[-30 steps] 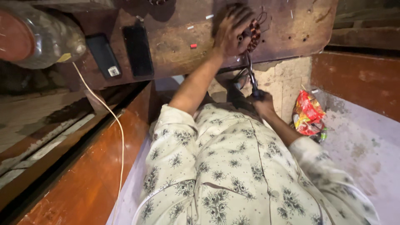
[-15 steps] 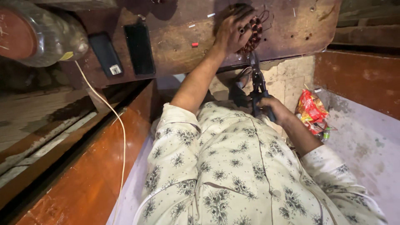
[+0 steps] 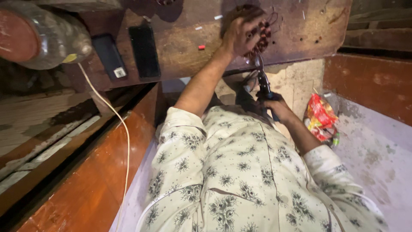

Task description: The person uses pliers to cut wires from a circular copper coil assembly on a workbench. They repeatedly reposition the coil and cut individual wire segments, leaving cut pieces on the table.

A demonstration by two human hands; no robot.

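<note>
Head view: cutting at a wound copper coil, pressed flat on the worn brown table under left hand. Right hand, grip closed round dark cutter handles, tip at coil's near edge. Likely needed next: steady squeeze, coil pinned firm. Coil reddish, ringed, loose wire ends straying.
</note>
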